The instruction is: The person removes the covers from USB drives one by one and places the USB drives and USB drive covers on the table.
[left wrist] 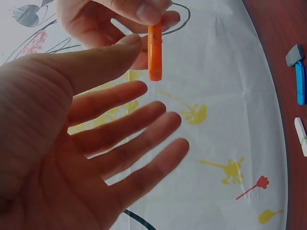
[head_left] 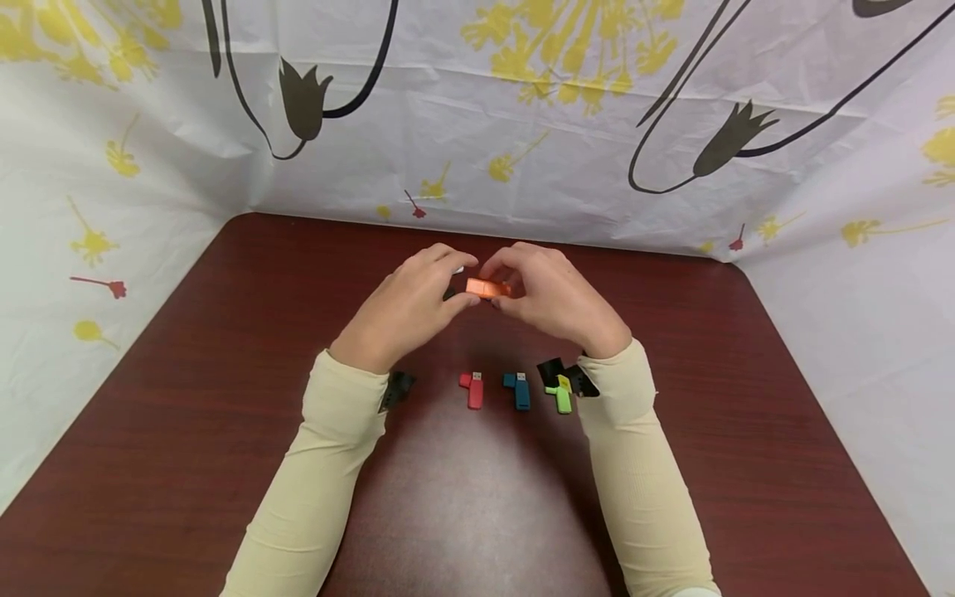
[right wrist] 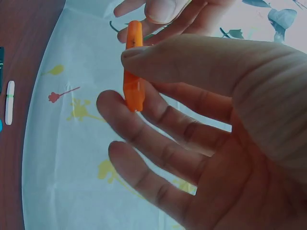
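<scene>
Over the far half of the table, my right hand (head_left: 555, 294) pinches an orange USB flash drive (head_left: 485, 288) between thumb and fingers. In the right wrist view the drive (right wrist: 134, 86) stands nearly upright, its thumb side partly covered. My left hand (head_left: 410, 303) is close to the drive's other end. Its fingers are spread and fairly straight in the left wrist view, and the thumb (left wrist: 105, 62) reaches close beside the drive (left wrist: 155, 52). Whether the thumb touches it, I cannot tell. Below the hands lie a red flash drive (head_left: 475, 393), a blue one (head_left: 522, 395) and a green one (head_left: 563, 400).
Dark red table (head_left: 716, 431) underneath, with a patterned white sheet (head_left: 477, 166) hanging behind and at both sides. A slim white stick with a green band (right wrist: 9, 103) lies on the table, and a blue and grey item (left wrist: 300, 81) shows in the left wrist view.
</scene>
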Available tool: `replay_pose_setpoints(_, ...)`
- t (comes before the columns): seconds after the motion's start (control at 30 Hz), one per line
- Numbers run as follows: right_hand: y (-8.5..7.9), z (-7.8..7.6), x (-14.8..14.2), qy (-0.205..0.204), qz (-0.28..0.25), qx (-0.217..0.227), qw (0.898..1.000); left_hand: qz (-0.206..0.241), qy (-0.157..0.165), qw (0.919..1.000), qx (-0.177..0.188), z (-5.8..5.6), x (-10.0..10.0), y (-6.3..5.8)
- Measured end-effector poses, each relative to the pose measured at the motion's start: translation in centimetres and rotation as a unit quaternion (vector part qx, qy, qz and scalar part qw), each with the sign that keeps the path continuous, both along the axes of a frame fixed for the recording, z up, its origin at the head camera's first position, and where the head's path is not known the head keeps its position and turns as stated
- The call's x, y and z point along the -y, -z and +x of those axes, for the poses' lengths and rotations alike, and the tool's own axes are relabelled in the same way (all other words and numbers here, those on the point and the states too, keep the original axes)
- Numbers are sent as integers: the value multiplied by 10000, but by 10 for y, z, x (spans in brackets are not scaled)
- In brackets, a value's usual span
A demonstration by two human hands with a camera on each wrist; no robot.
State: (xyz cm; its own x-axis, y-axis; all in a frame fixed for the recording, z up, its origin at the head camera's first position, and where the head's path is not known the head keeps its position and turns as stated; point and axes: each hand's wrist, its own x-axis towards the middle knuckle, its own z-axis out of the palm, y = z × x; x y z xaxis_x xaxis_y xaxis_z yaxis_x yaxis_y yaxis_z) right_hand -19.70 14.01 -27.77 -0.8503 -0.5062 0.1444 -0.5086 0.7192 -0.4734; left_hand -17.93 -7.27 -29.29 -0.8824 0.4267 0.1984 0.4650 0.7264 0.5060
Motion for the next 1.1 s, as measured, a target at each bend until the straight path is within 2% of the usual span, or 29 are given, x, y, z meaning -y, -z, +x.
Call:
replay_pose_setpoints(0.3, -2, 2, 0, -85, -183, -229, 9995, 265, 166, 9980, -544, 2, -1, 0)
replay_pose_setpoints(0.9, -3, 2, -3, -36, -447, -284, 9986, 258, 106, 9956, -898, 3, -2, 0)
replay_pose_setpoints(1.1, -3, 1, -4, -28, -453, -305, 9985, 443, 143, 9940, -985, 2, 0, 0)
